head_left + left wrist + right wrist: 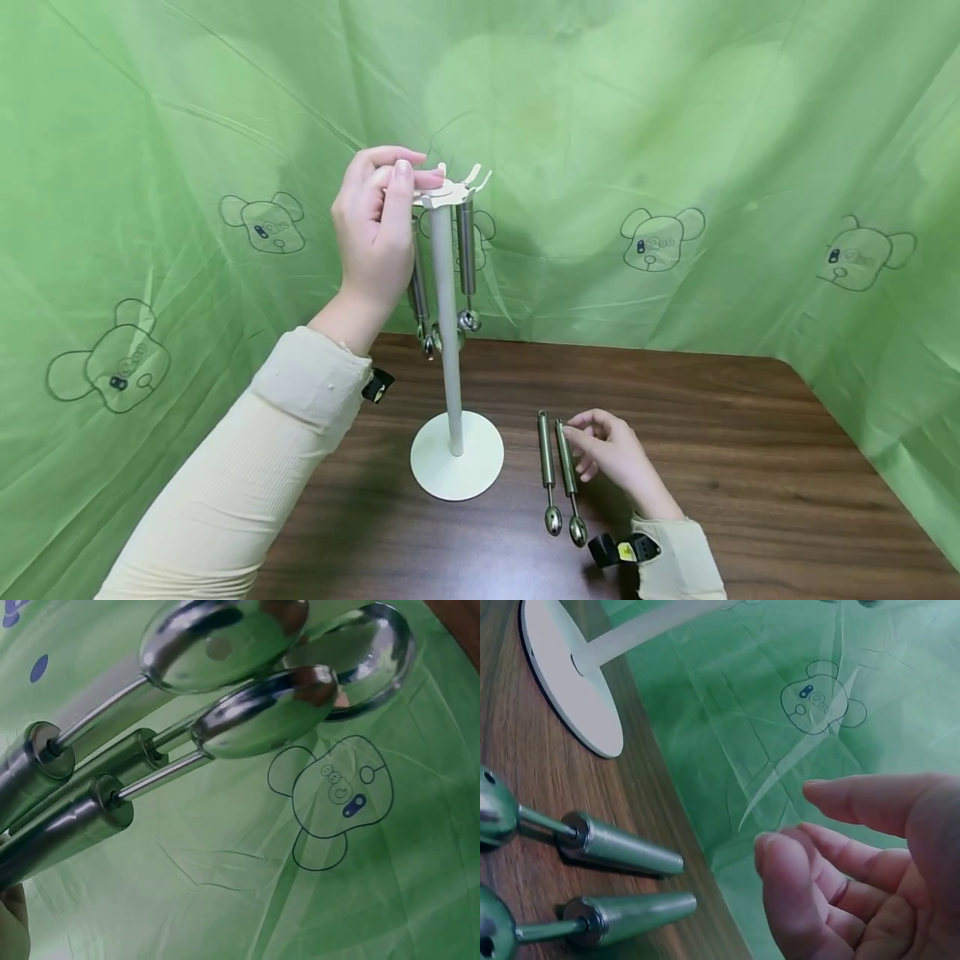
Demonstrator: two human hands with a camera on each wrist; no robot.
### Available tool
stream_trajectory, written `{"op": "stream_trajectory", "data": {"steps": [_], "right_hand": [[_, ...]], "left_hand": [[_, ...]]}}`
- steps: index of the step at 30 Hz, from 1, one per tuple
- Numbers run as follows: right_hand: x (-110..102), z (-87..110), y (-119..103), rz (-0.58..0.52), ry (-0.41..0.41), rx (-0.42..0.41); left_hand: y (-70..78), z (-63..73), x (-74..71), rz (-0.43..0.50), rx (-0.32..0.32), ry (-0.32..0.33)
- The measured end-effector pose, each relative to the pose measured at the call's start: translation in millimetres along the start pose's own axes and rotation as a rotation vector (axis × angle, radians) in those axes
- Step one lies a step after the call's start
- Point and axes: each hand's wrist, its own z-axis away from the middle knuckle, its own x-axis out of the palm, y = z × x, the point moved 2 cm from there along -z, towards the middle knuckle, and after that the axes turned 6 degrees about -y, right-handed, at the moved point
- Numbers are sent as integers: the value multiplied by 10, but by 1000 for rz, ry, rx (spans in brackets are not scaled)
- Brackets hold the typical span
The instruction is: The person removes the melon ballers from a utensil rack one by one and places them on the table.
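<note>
At the top of a white utensil stand (pixel 446 317), my left hand (pixel 377 221) pinches the hooked ring (pixel 450 193), with its thumb covering part of the hooks. Metal melon ballers hang from that ring, bowls downward, one (pixel 466 250) on the right side and others partly behind the post. The left wrist view shows three of their shiny bowls (pixel 262 712) close together. Low over the table, my right hand (pixel 615 454) has loosely bent fingers around nothing. Its fingertips are beside the handle of the nearer melon baller (pixel 566 458); a second melon baller (pixel 546 450) lies just left of it.
The stand's round white base (pixel 431 467) sits on the dark wooden table (pixel 750 483), left of the two lying melon ballers. Green sheeting (pixel 570 100) with bear-face outlines surrounds the table at the back and sides.
</note>
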Motion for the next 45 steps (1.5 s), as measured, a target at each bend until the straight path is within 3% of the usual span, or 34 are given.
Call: {"op": "stream_trajectory", "data": {"steps": [4, 13, 21, 27, 31, 40, 45], "right_hand": [[14, 11, -27, -51, 0, -26], [34, 25, -140, -127, -8, -72], [88, 48, -225, -163, -31, -113], [137, 65, -319, -167, -25, -180], [169, 70, -345, -167, -25, -209], [195, 83, -385, -192, -7, -190], [216, 112, -440, -203, -19, -213]], "left_hand": [[-45, 3, 7, 33, -29, -29], [-124, 2, -40, -12, -93, -29], [-207, -17, -70, 67, -146, 36], [-207, -26, -110, 56, -164, 86], [-116, -12, -114, -15, -90, 78], [29, 78, -25, -143, 125, 3], [35, 90, 45, -228, 161, -61]]}}
